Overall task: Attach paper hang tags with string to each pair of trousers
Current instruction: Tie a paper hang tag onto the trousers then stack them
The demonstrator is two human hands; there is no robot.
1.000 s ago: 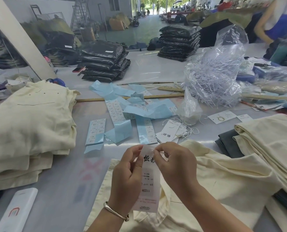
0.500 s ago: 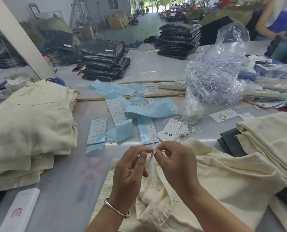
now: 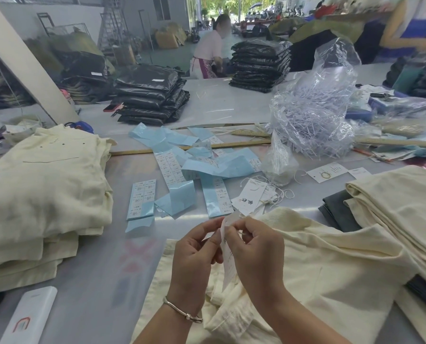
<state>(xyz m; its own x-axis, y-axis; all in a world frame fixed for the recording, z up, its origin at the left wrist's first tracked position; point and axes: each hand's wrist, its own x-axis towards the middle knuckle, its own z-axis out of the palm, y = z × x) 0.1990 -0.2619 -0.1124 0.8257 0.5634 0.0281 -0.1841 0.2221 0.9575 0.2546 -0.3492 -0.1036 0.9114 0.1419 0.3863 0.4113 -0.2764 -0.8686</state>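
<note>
Two hands, left hand (image 3: 194, 254) and right hand (image 3: 256, 252), pinch one white paper hang tag (image 3: 228, 247) above one cream cloth pair of trousers (image 3: 331, 276). Left of the trousers sits one stack of cream folded trousers (image 3: 43, 194) on the grey surface (image 3: 95, 289).

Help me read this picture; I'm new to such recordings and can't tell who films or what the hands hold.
There is no machine here. A person wears a camera on the head, so the single view looks forward and down at their own two hands. The left hand and the right hand both pinch a white paper tag, seen almost edge-on, above cream trousers spread on the grey table. More cream trousers are stacked at left and right. Beyond the hands lie blue label strips, spare tags with string, and a clear bag of fasteners. Black packed bundles sit farther back.
</note>
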